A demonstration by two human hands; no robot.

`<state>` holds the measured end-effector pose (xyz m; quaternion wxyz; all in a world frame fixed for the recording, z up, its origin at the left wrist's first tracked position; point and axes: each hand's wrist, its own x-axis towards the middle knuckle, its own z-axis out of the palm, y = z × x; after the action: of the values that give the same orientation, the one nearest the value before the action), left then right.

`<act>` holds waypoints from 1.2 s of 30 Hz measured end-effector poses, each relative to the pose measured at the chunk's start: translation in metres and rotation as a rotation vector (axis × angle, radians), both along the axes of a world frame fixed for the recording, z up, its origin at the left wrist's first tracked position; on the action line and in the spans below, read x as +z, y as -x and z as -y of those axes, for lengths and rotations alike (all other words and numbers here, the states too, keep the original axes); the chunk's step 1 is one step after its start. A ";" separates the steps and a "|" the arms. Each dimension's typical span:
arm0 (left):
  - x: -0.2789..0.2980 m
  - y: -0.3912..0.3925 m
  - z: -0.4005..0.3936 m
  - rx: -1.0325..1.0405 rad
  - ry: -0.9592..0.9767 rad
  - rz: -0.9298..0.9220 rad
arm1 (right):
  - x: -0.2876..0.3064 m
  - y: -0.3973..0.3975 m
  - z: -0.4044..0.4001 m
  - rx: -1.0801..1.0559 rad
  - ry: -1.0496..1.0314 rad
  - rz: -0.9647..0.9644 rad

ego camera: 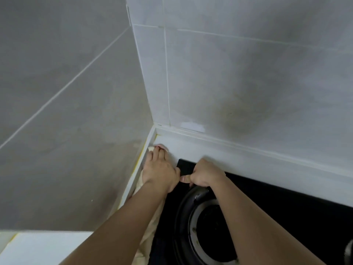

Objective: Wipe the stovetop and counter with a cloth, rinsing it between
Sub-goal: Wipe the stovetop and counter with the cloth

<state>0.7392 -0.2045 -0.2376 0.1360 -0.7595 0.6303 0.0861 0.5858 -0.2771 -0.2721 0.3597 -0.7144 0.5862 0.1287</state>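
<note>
My left hand [159,166] lies flat with straight fingers on a cream cloth [150,228], pressing it onto the narrow white counter strip [191,150] in the corner left of the black stovetop [286,207]. Most of the cloth is hidden under my hand and forearm; a tip shows at my fingertips. My right hand [205,174] has its fingers curled round the rim of the round black burner grate [193,226], at its far edge.
Grey tiled walls meet in a corner right behind my hands. A white ledge [267,150] runs along the back wall. A white surface [38,249] lies at the lower left. A dark round object [348,251] shows at the right edge.
</note>
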 end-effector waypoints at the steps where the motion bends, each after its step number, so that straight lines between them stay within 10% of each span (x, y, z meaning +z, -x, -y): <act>1: 0.000 -0.001 0.005 0.023 -0.006 -0.051 | -0.002 0.000 0.001 0.001 -0.006 -0.002; 10: -0.011 -0.026 0.045 -0.028 0.070 -0.149 | -0.014 -0.002 0.010 -0.020 -0.078 0.027; 36: 0.002 -0.015 0.079 -0.294 -0.239 0.611 | -0.012 0.003 0.004 -0.008 -0.005 0.001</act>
<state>0.7542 -0.2837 -0.2356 0.4168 -0.6300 0.6487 -0.0923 0.5831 -0.2806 -0.2842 0.3623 -0.7114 0.5884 0.1281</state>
